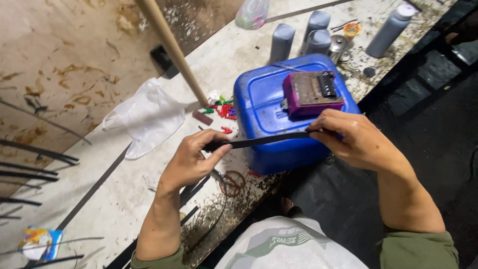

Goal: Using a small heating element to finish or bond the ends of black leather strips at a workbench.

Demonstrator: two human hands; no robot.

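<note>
the left hand (pixel 191 162) and right hand (pixel 351 139) each pinched one end of a black strip (pixel 269 141), its long axis running left to right between them, just above a blue jerrycan (pixel 264 107) lying flat. a purple block (pixel 311 93) sat on it. beyond stood grey bottles (pixel 282 42), contents unseen.

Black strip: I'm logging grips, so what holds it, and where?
Black strip: left hand pinches one end, right hand pinches the other.
</note>
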